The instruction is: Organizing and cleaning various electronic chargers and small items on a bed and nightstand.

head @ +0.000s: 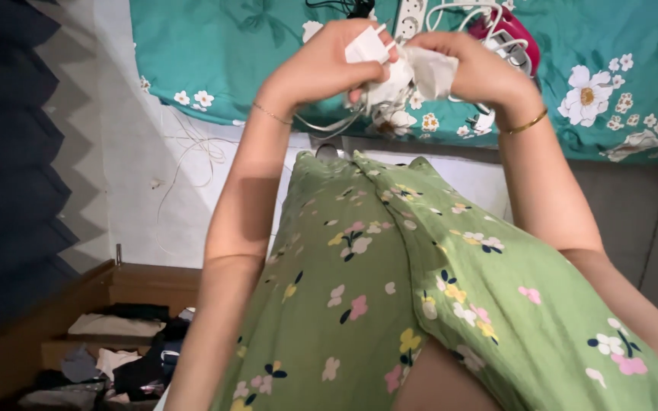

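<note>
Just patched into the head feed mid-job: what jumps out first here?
Top centre, the left hand and right hand meet around a white plug adapter and a bundle of white cable, over a teal flowered bedsheet. A green flowered dress fills the lower middle. At bottom left, an open wooden drawer holds jumbled clothes.
</note>
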